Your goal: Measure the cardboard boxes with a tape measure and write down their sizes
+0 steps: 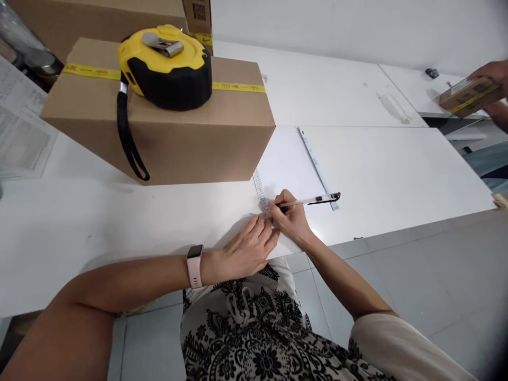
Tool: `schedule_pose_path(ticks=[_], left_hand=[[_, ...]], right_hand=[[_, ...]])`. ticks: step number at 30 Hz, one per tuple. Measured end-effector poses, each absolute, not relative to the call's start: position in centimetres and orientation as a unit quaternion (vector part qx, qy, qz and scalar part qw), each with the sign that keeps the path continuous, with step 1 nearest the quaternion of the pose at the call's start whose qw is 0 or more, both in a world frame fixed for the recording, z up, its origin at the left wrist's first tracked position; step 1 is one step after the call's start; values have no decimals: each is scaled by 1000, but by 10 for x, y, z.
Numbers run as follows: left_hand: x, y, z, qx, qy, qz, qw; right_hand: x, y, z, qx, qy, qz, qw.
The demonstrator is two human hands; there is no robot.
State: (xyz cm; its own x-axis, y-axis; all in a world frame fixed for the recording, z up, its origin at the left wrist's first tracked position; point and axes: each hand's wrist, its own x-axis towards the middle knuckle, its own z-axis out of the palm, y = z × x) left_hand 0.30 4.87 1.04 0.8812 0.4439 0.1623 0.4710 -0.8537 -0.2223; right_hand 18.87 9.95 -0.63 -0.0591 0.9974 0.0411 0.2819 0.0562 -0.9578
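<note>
Wrapped round a clear pen with a black clip [311,200], my right hand [292,219] rests on the lower part of a white sheet of paper [291,164]. The pen leans to the right, and its tip is hidden by my fingers. My left hand [251,244] lies flat at the sheet's lower left corner, fingers stretched out and close to the right hand. Small dark marks run down the sheet's left edge. A pale blue printed strip [317,166] borders its right side. Directly behind stands a closed cardboard box [202,153], partly covering the sheet.
On the box sits a yellow and black tape measure [169,74] with a hanging black strap. More cardboard boxes [107,16] and printed papers [21,121] are at the left. Far right, another person's hands [494,74] hold a small box [468,96]. The white table's front edge runs beside me.
</note>
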Motion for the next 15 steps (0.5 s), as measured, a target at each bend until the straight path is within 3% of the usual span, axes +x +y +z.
schedule_pose_path(ticks=[15], left_hand=[[3, 49, 11, -963, -236, -45, 125]], right_hand=[[189, 100, -6, -541, -592, 426, 419]])
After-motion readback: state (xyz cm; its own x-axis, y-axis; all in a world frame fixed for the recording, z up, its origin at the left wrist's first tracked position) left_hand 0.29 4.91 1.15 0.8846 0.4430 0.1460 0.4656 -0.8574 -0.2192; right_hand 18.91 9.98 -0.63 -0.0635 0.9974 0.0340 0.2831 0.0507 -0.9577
